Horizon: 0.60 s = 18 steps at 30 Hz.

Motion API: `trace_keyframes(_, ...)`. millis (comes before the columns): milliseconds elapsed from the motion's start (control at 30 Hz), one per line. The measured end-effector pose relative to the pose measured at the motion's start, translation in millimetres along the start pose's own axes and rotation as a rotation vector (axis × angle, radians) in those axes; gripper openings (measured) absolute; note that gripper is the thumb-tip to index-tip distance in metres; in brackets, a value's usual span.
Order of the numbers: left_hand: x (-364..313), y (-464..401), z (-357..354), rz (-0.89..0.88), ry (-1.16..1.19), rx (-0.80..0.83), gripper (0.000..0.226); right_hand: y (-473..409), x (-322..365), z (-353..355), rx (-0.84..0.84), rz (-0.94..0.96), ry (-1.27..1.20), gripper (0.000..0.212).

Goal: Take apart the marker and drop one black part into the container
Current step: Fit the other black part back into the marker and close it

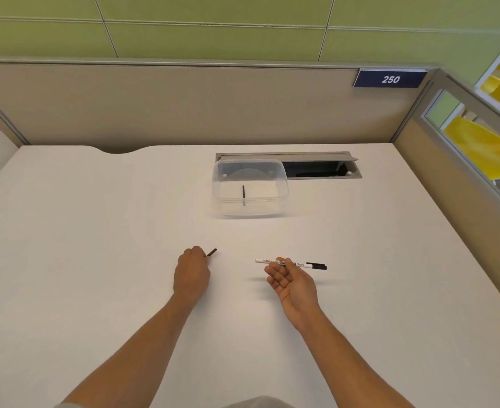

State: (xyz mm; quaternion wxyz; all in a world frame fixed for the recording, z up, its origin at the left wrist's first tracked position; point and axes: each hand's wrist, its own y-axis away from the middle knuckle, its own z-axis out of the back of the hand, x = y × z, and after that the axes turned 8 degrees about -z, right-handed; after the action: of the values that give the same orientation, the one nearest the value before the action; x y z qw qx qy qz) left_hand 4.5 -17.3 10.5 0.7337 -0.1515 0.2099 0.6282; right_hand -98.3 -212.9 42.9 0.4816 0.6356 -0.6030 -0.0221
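Observation:
The white marker body (275, 261), with its black cap at the right end, lies across the fingertips of my right hand (294, 287). That hand is palm up, just above the table. My left hand (191, 273) is closed, pinching a small black part (211, 252) that sticks out past the fingers. A clear plastic container (222, 201) stands further back, right of centre. A thin black rod (243, 195) lies inside it.
The white desk (96, 231) is enclosed by beige partition walls at the back and right. Behind the container is an open cable slot (316, 169) in the desk. A notch is cut into the desk's back edge at the left.

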Motion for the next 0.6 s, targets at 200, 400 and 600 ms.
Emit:
trace_keyframes(200,-19.5,6.5,4.9,-0.138,0.343,0.089,0.011,-0.5,-0.5,-0.2,0.003,-0.002,-0.008,0.019)
trace_keyframes(400,-34.8,10.8,14.9,-0.203,0.536,0.115,0.014,-0.7,-0.4,0.5,0.004,-0.001,-0.014,0.02)
trace_keyframes(600,-43.3,17.1,20.1,-0.261,0.535,0.139,0.021,0.9,-0.1,-0.6,0.017,0.008,-0.02,0.02)
